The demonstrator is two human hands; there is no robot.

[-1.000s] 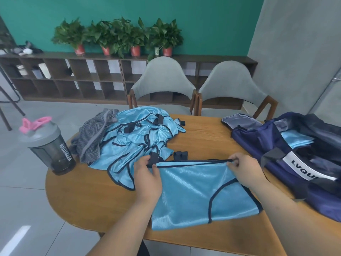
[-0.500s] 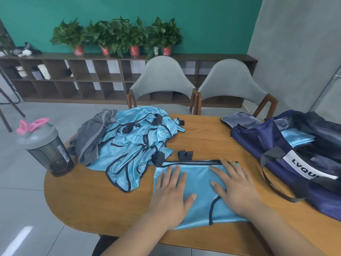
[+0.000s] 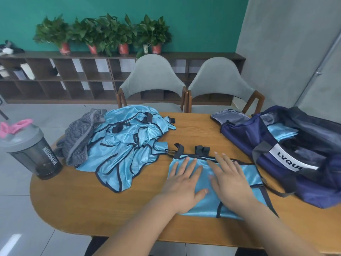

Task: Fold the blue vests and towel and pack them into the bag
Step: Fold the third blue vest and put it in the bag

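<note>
Both hands have left the vest's top hem, which they pinched a second ago, and now lie flat on the cloth, closer together than half a second back. On the folded blue vest (image 3: 251, 175) the left hand (image 3: 184, 183) and right hand (image 3: 228, 182) press side by side, fingers (image 3: 191, 164) released and spread straight, grasping nothing. This vest lies at 6 o'clock on the wooden bench (image 3: 92, 200), its black straps pointing to 12. From it, a loose pile of blue vests (image 3: 129, 145) lies at 10 o'clock, with the grey striped towel (image 3: 79, 143) touching the pile's 9 o'clock side. At 3 o'clock sits the open navy bag (image 3: 239, 133), a folded vest in the bag (image 3: 282, 132) showing through its mouth. A grey shaker bottle (image 3: 35, 150) with a pink lid loop stands upright at the bench's 9 o'clock edge.
</note>
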